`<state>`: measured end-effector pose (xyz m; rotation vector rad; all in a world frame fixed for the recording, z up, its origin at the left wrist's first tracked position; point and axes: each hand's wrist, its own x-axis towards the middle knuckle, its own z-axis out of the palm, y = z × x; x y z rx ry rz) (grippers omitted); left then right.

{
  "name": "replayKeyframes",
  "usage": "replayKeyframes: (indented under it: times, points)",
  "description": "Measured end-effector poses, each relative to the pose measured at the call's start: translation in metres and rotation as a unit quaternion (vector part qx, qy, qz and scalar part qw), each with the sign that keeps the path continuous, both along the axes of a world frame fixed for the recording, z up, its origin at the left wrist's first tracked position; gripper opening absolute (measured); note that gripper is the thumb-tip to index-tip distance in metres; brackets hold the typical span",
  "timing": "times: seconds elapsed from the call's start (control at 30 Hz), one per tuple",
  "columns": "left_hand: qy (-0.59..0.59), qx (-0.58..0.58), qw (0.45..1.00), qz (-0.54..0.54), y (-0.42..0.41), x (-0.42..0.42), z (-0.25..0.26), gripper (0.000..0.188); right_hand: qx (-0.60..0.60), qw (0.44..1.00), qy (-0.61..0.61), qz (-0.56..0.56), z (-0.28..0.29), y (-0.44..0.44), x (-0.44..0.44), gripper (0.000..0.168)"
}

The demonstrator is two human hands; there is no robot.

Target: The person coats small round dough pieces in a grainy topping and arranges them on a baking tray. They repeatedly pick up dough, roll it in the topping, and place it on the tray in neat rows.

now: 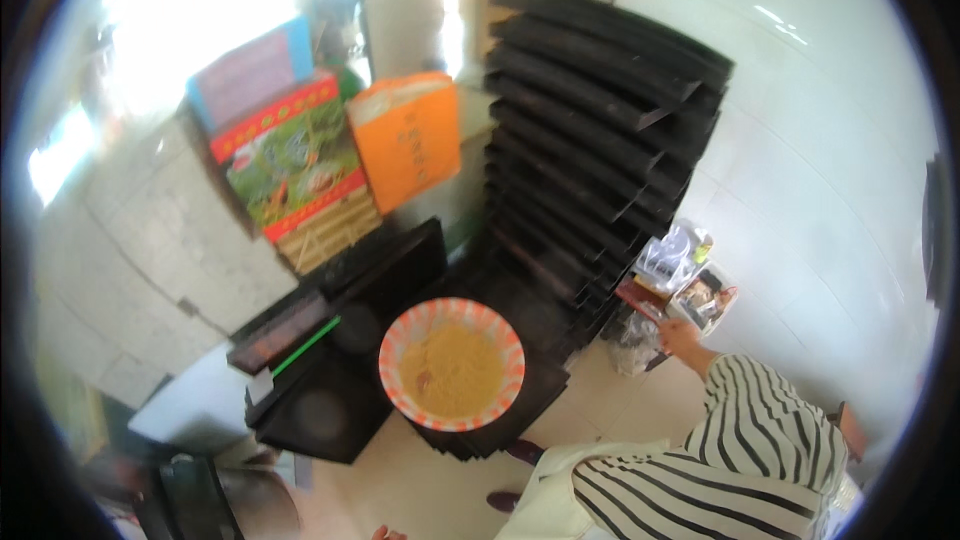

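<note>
My right hand (681, 337) reaches out at the right, beside a reddish-brown flat object (640, 298). Its fingers meet the near end of that object, but whether they grip it is unclear. Close by are a crumpled clear plastic bag (636, 341) and a white box of small items (703, 298). Only a few fingertips of my left hand (388, 534) show at the bottom edge. An orange-and-white patterned bowl (512, 367) holds yellowish-brown powdery or crumbly matter (454, 371). It rests on stacked black trays (540, 394).
A tall stack of black trays (600, 120) stands near the white wall (802, 165). Left of it are an orange printed packet (409, 142) and a colourful printed box (296, 157). A green-handled tool (306, 346) lies over the dark trays. Tiled floor (360, 487) shows below.
</note>
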<state>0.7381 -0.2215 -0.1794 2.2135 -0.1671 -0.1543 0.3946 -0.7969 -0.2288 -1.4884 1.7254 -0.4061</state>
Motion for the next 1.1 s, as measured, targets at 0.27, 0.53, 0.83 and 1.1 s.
replayKeyframes:
  times: [0.27, 0.53, 0.83, 1.1]
  points:
    - [-0.051, -0.017, 0.996, -0.076, -0.056, 0.001, 0.005, 0.041, -0.269, 0.873, -0.298, -0.279, 0.186, -0.231, -0.084, 0.054]
    - [0.022, -0.196, 0.975, -0.103, -0.254, -0.021, 0.055, 0.033, -0.301, 0.858, -0.385, -0.157, 0.354, -0.434, -0.094, 0.075]
    - [0.212, -0.389, 0.809, -0.386, -0.553, -0.086, 0.258, 0.042, -0.188, 0.877, -0.442, -0.020, 0.371, -0.540, -0.112, 0.083]
    - [0.289, -0.324, 0.774, -0.461, -0.665, -0.129, 0.321, 0.055, -0.235, 0.842, -0.483, 0.043, 0.348, -0.522, -0.102, 0.086]
